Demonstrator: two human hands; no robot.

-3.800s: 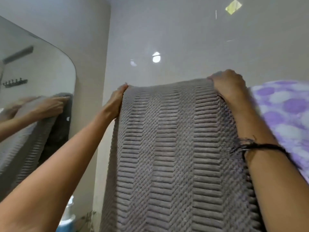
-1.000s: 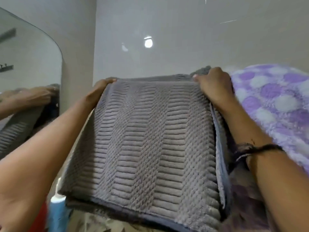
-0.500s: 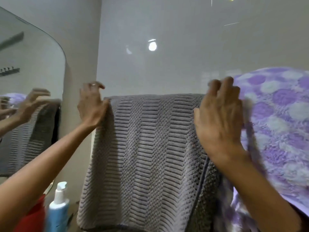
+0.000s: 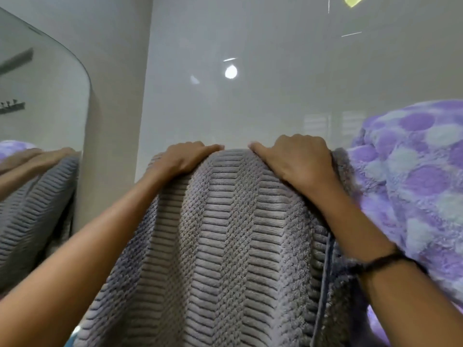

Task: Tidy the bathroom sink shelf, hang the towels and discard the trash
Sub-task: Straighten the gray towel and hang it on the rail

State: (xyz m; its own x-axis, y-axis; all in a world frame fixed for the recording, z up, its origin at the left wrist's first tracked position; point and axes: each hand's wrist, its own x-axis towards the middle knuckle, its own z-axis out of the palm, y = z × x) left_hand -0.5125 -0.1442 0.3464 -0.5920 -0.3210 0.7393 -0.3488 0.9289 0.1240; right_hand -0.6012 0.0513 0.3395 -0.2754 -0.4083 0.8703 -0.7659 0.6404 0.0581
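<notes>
Hands press down on the top fold of a grey ribbed towel [image 4: 225, 246], which hangs over an unseen support against the pale wall [image 4: 250, 101] and fills the frame from centre to 6 o'clock. The left hand [image 4: 183, 159] lies palm-down at the towel's upper left, its fingers [image 4: 210, 148] flat and together, pointing toward 3 o'clock, resting on the cloth rather than closed around it. The right hand [image 4: 298, 159] sits at the upper right, knuckles bent, fingers curled over the top edge and gripping the fold. A dark band [image 4: 383, 261] circles the right wrist. Touching the grey towel's right edge, at 3 o'clock, hangs a purple spotted towel [image 4: 413, 184]. At 9 o'clock a mirror [image 4: 45, 96] reflects a hand and the grey cloth.
</notes>
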